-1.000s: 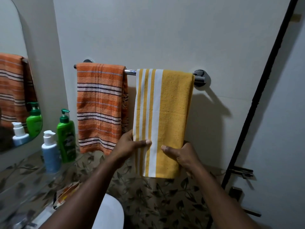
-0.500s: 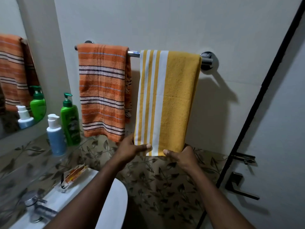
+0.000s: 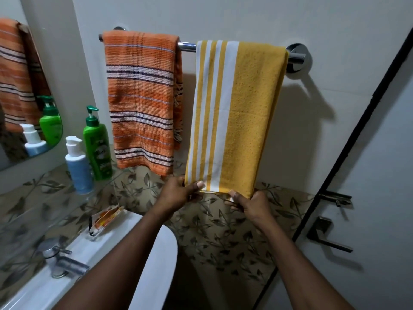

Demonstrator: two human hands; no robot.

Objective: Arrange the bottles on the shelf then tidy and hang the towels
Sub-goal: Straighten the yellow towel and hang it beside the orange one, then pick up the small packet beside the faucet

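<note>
Head view: a yellow terry towel [image 3: 234, 117] with white stripes hangs over a chrome rail [image 3: 186, 46] at centre frame, beside an orange woven striped towel [image 3: 140, 97]. The left hand [image 3: 178, 193] and right hand [image 3: 250, 203] each pinch its bottom hem. At left, the green pump bottle [image 3: 97, 148] has a label too blurred to read.

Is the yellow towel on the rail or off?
On it: the yellow towel drapes over the rail, left hand and right hand pinching its bottom edge.
</note>
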